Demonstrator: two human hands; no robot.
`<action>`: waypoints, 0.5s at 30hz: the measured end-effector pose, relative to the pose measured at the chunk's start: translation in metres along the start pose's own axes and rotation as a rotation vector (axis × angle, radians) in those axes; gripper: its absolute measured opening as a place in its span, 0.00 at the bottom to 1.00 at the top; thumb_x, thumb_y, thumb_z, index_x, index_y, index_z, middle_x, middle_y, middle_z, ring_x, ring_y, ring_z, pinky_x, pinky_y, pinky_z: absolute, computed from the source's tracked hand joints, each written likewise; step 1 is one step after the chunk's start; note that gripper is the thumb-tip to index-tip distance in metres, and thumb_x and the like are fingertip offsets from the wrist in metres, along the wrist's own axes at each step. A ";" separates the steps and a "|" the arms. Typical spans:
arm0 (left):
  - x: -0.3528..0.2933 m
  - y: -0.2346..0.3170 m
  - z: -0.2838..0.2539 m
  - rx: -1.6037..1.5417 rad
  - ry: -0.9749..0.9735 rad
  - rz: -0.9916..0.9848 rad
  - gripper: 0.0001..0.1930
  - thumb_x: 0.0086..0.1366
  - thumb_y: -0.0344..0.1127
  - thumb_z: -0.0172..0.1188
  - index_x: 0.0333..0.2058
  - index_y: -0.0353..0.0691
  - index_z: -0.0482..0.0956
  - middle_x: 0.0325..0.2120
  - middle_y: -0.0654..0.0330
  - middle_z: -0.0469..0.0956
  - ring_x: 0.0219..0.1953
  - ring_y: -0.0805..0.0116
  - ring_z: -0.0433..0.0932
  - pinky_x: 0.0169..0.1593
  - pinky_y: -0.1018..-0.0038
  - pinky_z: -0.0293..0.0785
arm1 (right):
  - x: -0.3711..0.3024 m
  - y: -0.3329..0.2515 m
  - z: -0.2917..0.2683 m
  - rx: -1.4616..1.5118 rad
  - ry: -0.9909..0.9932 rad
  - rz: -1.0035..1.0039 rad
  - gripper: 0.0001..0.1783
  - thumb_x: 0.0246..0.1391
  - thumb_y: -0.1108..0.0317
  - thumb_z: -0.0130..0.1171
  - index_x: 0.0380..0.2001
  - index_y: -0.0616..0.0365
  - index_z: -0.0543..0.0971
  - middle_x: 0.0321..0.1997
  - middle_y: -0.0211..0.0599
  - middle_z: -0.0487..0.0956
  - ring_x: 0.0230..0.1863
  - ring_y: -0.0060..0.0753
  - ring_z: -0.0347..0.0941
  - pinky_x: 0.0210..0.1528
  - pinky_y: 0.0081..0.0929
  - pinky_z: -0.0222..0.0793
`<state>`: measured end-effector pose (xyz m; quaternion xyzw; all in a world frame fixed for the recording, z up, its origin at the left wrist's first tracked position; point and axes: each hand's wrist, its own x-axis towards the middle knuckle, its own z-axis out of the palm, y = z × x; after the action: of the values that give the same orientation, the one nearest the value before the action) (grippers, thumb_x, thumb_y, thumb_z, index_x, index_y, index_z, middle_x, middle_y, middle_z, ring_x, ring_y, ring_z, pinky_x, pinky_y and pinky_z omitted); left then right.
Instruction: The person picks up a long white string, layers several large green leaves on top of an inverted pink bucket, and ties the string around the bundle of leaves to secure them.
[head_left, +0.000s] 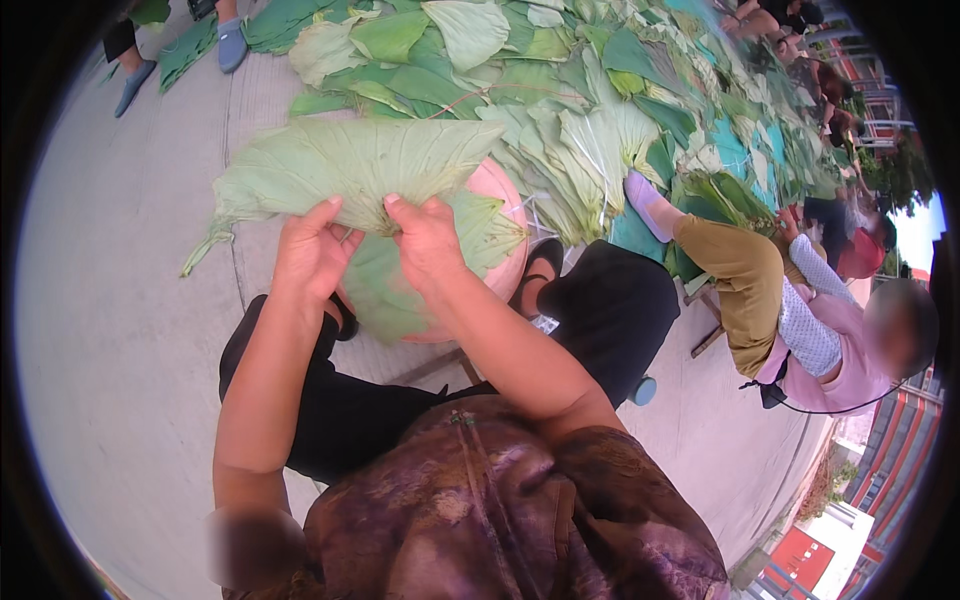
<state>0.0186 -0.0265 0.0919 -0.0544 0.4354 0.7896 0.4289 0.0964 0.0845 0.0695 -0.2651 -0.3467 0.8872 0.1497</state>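
A large pale green lotus leaf (350, 165), folded into a fan shape, is held up in front of me. My left hand (312, 250) pinches its lower edge between thumb and fingers. Close beside it, my right hand (428, 240) is closed on the same edge, near the point where the veins meet. Below the hands more lotus leaves (385, 290) lie on a round pink surface (512, 268) between my feet; whether this is a basin or a stool top I cannot tell. The held leaf hides part of it.
A broad heap of leaves (540, 70) covers the ground ahead and to the right. At the right a seated person (800, 330) handles leaves. Another person's feet (231, 46) stand at the far left on the concrete floor (130, 300). More people sit at the far right.
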 end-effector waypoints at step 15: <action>-0.014 0.068 -0.068 -0.310 0.474 0.297 0.21 0.54 0.38 0.57 0.44 0.37 0.61 0.41 0.55 0.65 0.42 0.63 0.66 0.44 0.71 0.64 | 0.025 0.007 -0.174 -1.136 0.163 0.173 0.12 0.37 0.72 0.57 0.29 0.65 0.74 0.26 0.43 0.76 0.30 0.37 0.73 0.30 0.30 0.69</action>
<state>-0.0417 -0.1026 0.1000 -0.2375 0.4008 0.8659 0.1819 0.1757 0.1837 -0.0525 -0.3988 -0.7330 0.5475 -0.0628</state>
